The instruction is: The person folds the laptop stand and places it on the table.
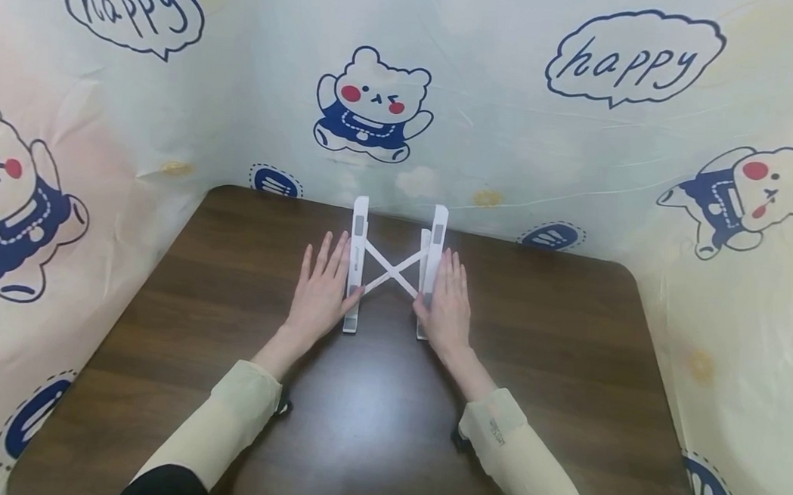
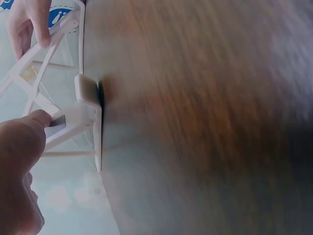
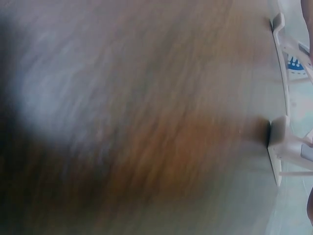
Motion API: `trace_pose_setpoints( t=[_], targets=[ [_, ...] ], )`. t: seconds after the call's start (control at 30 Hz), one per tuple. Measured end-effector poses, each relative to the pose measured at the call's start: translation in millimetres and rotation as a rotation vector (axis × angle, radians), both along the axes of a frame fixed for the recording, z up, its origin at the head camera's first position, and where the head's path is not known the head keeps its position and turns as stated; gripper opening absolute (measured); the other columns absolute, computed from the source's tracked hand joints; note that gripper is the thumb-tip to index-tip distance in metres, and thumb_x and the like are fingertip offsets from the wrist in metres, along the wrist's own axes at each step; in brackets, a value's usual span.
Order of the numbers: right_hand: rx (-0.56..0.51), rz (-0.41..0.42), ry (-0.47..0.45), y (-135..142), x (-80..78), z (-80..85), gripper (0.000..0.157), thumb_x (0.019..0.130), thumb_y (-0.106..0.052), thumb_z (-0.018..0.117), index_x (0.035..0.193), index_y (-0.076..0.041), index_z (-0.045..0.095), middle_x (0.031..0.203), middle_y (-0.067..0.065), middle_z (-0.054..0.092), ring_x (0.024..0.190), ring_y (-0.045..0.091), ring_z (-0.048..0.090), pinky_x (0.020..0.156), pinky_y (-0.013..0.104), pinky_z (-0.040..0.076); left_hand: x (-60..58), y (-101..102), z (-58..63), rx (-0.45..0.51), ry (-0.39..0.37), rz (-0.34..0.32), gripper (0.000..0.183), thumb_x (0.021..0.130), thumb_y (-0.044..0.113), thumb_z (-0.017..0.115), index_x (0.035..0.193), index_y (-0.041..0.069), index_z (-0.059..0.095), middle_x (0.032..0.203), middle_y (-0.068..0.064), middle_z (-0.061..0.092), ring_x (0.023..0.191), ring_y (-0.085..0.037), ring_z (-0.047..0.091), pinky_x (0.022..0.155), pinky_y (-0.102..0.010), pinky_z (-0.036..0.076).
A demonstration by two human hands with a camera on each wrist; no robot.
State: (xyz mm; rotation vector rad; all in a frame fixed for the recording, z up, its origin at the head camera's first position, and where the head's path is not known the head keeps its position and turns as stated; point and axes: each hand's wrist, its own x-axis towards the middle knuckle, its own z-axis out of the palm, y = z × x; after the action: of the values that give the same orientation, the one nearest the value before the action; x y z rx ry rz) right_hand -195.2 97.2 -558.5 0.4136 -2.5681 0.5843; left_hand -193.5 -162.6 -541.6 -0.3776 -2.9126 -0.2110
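A white folding laptop stand (image 1: 358, 256) with grey pads stands on the table, its two rails apart and joined by a crossed brace (image 1: 393, 271). My left hand (image 1: 319, 292) lies along the outer side of the left rail, fingers straight and the thumb over the rail. Along the outer side of the right rail lies my right hand (image 1: 450, 304), its fingers also straight and its thumb at the rail's near part. In the left wrist view the left thumb (image 2: 36, 120) touches the rail beside a grey pad. The right wrist view catches only slivers of the right hand at its edge.
The dark wooden table (image 1: 552, 378) has rounded far corners. Behind and around it hangs a pale cloth (image 1: 499, 133) printed with bears and speech bubbles, meeting the table's far edge just beyond the stand.
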Motion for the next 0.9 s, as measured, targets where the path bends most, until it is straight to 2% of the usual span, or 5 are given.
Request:
trace_pose_setpoints(
  t=[0.37,0.67,0.9],
  targets=[
    [0.012,-0.007,0.022,1.0,1.8,-3.2,0.096,0.089,-0.014,0.085,0.164,0.014,0.034,0.171,0.031,0.042,0.163,0.044,0.041,0.138,0.053,0.032,0.9,3.9,2.5,0.010,-0.017,-0.020,0.099,0.108,0.051,0.066,0.176,0.002,0.013,0.187,-0.012,0.010,0.175,-0.038,0.006,0.141,-0.065,0.007],
    [0.004,-0.015,0.034,5.2,10.0,-5.5,0.097,0.087,-0.012,0.087,0.164,0.013,0.035,0.170,0.031,0.044,0.162,0.044,0.043,0.137,0.053,0.033,4.4,9.5,1.2,0.001,-0.009,-0.040,0.100,0.106,0.051,0.069,0.175,0.002,0.016,0.186,-0.013,0.015,0.175,-0.039,0.010,0.139,-0.070,0.014],
    [-0.023,-0.022,0.036,4.9,17.2,-7.7,0.095,0.087,-0.010,0.087,0.164,0.013,0.036,0.170,0.031,0.044,0.162,0.045,0.043,0.137,0.053,0.033,7.0,12.3,4.1,0.012,-0.005,-0.052,0.098,0.106,0.049,0.070,0.175,0.002,0.019,0.186,-0.014,0.018,0.174,-0.039,0.012,0.139,-0.071,0.012]
  ],
)
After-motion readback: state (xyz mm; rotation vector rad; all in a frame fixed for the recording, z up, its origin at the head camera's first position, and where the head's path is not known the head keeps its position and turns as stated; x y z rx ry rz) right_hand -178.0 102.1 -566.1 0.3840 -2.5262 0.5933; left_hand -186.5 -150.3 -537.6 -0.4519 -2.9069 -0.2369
